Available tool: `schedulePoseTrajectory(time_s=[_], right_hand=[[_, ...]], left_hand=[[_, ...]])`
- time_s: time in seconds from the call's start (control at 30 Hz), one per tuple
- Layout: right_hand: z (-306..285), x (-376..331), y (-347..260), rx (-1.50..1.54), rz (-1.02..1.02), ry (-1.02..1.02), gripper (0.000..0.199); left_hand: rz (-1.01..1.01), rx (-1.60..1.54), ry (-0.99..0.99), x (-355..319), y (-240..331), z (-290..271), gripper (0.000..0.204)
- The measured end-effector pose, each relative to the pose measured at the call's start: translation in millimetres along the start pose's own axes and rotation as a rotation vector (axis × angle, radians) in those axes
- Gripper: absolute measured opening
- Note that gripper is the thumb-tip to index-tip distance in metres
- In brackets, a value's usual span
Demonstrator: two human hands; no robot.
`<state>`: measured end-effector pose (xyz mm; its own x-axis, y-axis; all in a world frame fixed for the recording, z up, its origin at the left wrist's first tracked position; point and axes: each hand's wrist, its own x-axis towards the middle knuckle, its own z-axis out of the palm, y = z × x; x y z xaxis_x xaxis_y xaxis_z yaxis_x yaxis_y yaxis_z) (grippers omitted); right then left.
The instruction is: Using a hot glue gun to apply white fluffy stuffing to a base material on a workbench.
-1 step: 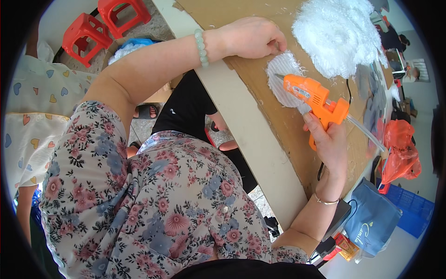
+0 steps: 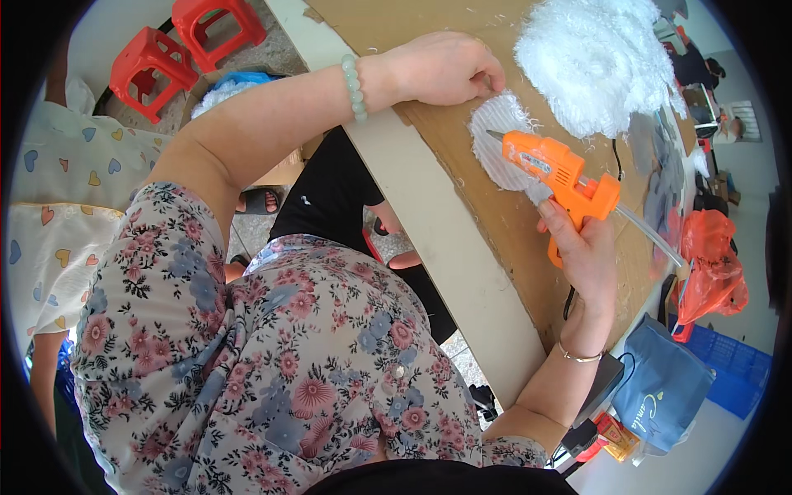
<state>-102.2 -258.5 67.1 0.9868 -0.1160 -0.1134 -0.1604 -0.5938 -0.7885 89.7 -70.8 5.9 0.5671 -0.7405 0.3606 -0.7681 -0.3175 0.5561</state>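
Note:
My right hand (image 2: 584, 247) is wrapped round an orange hot glue gun (image 2: 551, 165). A clear glue stick (image 2: 648, 231) juts from its back end, and its nozzle points left over a small oval of ribbed white fabric (image 2: 502, 140) with fuzzy edges. A white tuft at the fabric's lower end meets my right fingertips. My left hand (image 2: 450, 69), wearing a green bead bracelet, is closed in a pinch at the fabric's upper edge. The exact contact under those fingertips is partly hidden.
Brown cardboard (image 2: 462, 169) covers the pale table (image 2: 445, 247). Beyond the fabric lies a heap of fluffy white pieces (image 2: 594, 66). A dark cord runs near the glue gun. Red stools (image 2: 153, 74), a red plastic bag (image 2: 709, 264), a blue bag (image 2: 660, 384) and another person's patterned clothing (image 2: 70, 165) surround the table.

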Motion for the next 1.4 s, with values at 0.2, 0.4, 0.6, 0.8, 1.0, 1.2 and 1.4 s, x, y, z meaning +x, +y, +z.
schedulePoseTrajectory(time_s=[0.2, 0.4, 0.6, 0.8, 1.0, 1.2, 1.4], right_hand=[[-3.9, 1.8, 5.9, 0.333, -0.068, 0.064, 0.021], [4.7, 10.2, 16.7, 0.648, -0.038, 0.282, 0.021], [8.6, 12.7, 24.6, 0.879, -0.025, 0.306, 0.026], [8.9, 11.4, 23.6, 0.877, -0.014, 0.291, 0.026], [10.9, 9.7, 21.3, 0.889, 0.010, 0.318, 0.028], [11.4, 10.4, 19.3, 0.848, 0.045, 0.335, 0.029], [10.6, 11.0, 21.2, 0.842, 0.037, 0.321, 0.028]], left_hand=[[0.006, 0.012, 0.005, -0.2, -1.4, 1.1, 0.015], [-0.003, -0.034, -0.096, 5.2, 3.8, -1.9, 0.013], [-0.009, -0.139, -0.088, 8.6, 1.1, 1.0, 0.009], [-0.099, -0.346, -0.145, 17.6, 0.2, -0.3, 0.008], [-0.102, -0.478, -0.123, 15.4, 6.1, 4.0, 0.010], [-0.007, -0.317, -0.146, 9.8, 19.8, 4.4, 0.016], [0.102, -0.367, 0.064, 17.0, 28.7, -2.2, 0.017]])
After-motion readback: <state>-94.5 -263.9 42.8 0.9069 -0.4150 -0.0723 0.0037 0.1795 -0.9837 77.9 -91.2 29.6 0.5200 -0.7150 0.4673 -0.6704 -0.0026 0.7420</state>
